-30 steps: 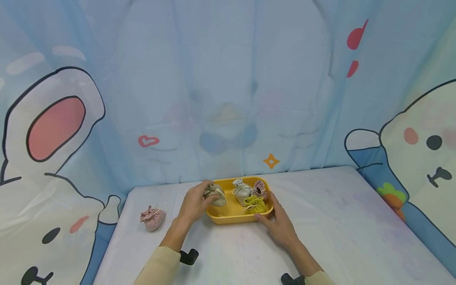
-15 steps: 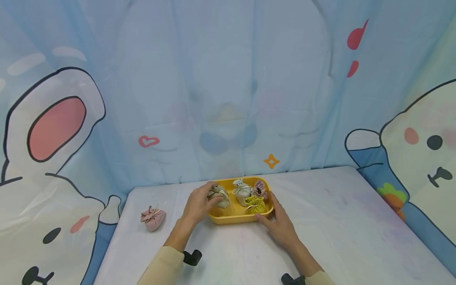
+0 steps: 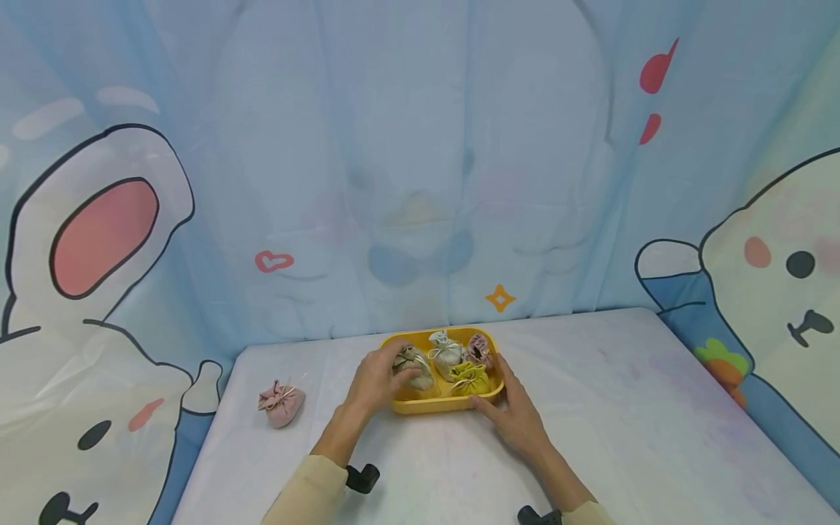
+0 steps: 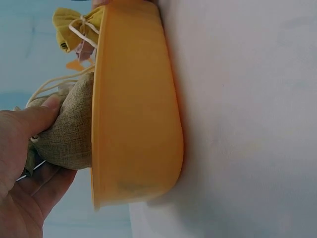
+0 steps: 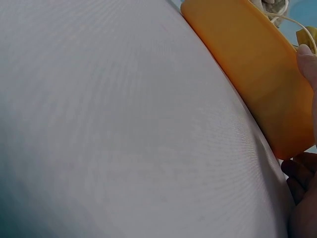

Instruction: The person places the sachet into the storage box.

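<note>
My left hand [image 3: 374, 381] grips a grey-green drawstring pouch [image 3: 422, 373] at the left part of a yellow tray [image 3: 426, 407]. In the left wrist view, the thumb and fingers are around the pouch [image 4: 72, 130], whose lower part is hidden behind the tray wall [image 4: 133, 109]. My right hand [image 3: 520, 419] holds the tray's right front corner, thumb at the rim, fingers along the side. Inside the tray sit a pale grey pouch [image 3: 446, 353], a yellow-green pouch [image 3: 469, 379] and a dusty-pink pouch [image 3: 478, 348].
A pink drawstring pouch [image 3: 282, 405] lies on the white-covered table [image 3: 630, 408], left of the tray. Behind the table hangs a blue curtain [image 3: 420, 160] with cartoon figures. Dark wrist cameras sit on both wrists.
My left hand has moved right with the grey-green pouch, from the tray's left edge further into the tray. The right hand and the tray look nearly unmoved.
</note>
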`<action>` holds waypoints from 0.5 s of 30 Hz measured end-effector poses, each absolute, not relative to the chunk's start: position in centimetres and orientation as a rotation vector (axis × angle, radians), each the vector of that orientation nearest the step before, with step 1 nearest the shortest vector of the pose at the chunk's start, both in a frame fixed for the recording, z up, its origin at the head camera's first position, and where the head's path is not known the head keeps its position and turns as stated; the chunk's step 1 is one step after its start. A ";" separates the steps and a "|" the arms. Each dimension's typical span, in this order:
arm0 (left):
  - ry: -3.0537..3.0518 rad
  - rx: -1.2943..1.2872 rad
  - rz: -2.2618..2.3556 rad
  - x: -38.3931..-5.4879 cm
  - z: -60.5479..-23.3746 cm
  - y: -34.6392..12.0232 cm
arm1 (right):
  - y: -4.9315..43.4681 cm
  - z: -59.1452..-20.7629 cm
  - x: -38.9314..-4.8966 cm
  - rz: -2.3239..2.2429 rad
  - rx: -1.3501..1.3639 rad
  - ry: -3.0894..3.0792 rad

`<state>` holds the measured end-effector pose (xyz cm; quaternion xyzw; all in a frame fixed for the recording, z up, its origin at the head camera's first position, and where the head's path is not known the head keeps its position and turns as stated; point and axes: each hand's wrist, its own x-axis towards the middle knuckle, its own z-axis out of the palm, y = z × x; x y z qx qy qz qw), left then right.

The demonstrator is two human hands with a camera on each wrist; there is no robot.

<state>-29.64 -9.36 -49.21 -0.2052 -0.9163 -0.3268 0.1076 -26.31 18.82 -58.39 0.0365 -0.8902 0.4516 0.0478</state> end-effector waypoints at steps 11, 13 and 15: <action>-2.697 -0.659 -0.951 -29.6 -49.7 -8.3 | 18.9 -58.6 -26.4 1.387 0.124 -2.697; -2.701 -0.664 -0.946 -29.6 -49.7 -8.1 | 18.9 -58.6 -26.4 1.387 0.125 -2.698; -2.713 -0.660 -0.943 -29.6 -49.7 -7.8 | 18.9 -58.6 -26.4 1.386 0.125 -2.697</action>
